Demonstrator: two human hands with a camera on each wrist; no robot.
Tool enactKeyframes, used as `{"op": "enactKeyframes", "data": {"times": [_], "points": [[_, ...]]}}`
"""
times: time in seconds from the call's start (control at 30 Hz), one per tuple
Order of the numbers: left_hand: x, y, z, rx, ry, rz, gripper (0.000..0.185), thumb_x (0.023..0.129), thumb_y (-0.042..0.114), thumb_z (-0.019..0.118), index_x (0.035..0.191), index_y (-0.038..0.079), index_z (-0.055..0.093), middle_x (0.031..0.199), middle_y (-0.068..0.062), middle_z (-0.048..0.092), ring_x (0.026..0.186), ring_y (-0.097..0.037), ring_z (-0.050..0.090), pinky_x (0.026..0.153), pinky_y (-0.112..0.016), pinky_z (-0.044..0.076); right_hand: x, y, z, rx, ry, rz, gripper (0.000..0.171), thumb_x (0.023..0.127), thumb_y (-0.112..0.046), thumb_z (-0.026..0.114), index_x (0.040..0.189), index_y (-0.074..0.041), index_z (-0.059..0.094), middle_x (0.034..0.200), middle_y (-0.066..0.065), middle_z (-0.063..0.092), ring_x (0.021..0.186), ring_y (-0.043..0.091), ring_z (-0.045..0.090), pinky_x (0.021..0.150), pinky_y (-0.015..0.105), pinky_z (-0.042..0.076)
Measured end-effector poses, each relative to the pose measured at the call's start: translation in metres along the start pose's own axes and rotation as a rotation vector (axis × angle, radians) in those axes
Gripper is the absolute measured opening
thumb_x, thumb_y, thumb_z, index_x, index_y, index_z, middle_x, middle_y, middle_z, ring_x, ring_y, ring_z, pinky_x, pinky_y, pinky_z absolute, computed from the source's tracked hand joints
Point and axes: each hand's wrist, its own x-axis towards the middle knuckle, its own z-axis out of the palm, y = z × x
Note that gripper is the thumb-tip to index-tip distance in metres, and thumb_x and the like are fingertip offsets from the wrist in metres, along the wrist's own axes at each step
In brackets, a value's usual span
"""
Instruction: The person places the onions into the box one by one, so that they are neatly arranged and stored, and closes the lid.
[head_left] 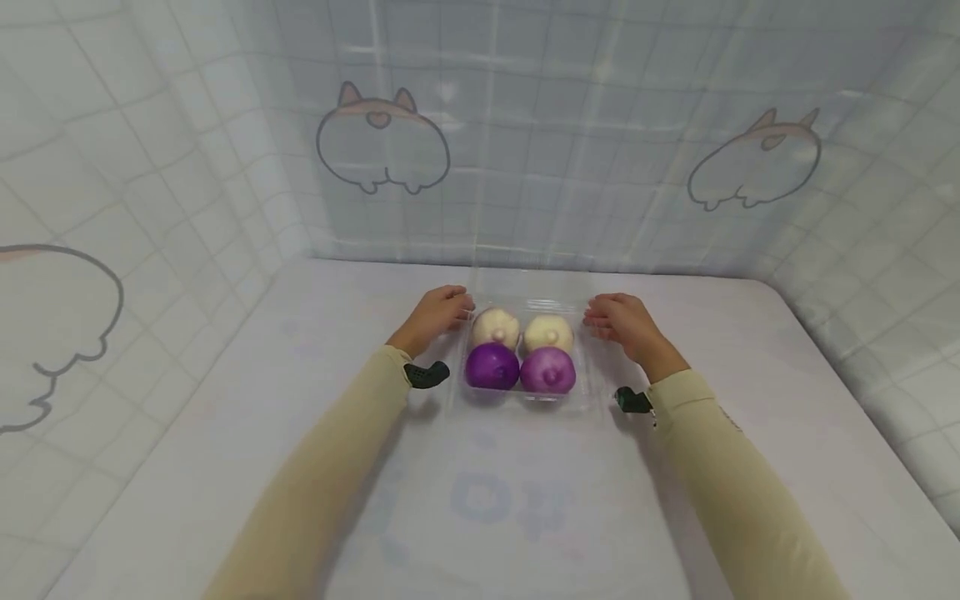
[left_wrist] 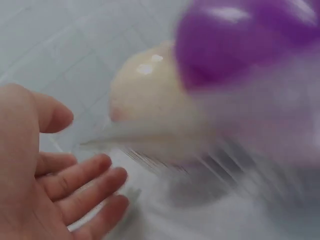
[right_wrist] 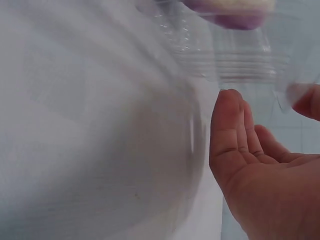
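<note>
A clear plastic box (head_left: 587, 379) on the white table holds several round, onion-like vegetables. At the back are two cream ones, left (head_left: 496, 327) and right (head_left: 549, 332). In front sit a glossy deep purple one (head_left: 492, 367) and a lighter purple one (head_left: 548, 371). My left hand (head_left: 438, 315) is by the box's left back corner; its wrist view shows loosely spread fingers (left_wrist: 85, 192) with nothing between them. By the right back corner is my right hand (head_left: 621, 323). Its fingertips (right_wrist: 229, 102) are close to the box edge; whether they or the thumb touch the plastic I cannot tell.
Behind the box, a clear sheet-like part (head_left: 528, 282), perhaps its lid, reaches toward the back wall. White tiled-pattern sheeting (head_left: 570, 192) with cartoon drawings encloses the table (head_left: 360, 292) at the back and both sides. Faint blue marks show on the table in front.
</note>
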Motion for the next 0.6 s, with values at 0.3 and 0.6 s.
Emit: {"op": "enactKeyframes", "data": {"times": [0.3, 0.6], "points": [[0.011, 0.006, 0.005, -0.091, 0.047, -0.09, 0.05, 0.104, 0.023, 0.053, 0.145, -0.004, 0.045, 0.121, -0.022, 0.065, 0.106, -0.028, 0.065, 0.096, -0.037, 0.052, 0.003, 0.003, 0.006, -0.096, -0.013, -0.028, 0.062, 0.103, -0.027, 0.055, 0.149, 0.009, 0.034, 0.134, 0.028, 0.056, 0.116, 0.031, 0.061, 0.1, 0.036, 0.047], [0.01, 0.011, 0.015, -0.015, 0.048, -0.068, 0.058, 0.104, 0.023, 0.056, 0.153, -0.001, 0.036, 0.118, -0.017, 0.068, 0.105, -0.023, 0.064, 0.096, -0.037, 0.051, 0.001, 0.002, 0.011, -0.04, -0.011, -0.043, 0.059, 0.103, -0.022, 0.055, 0.147, 0.011, 0.033, 0.129, 0.029, 0.057, 0.095, 0.018, 0.067, 0.093, 0.035, 0.054]]}}
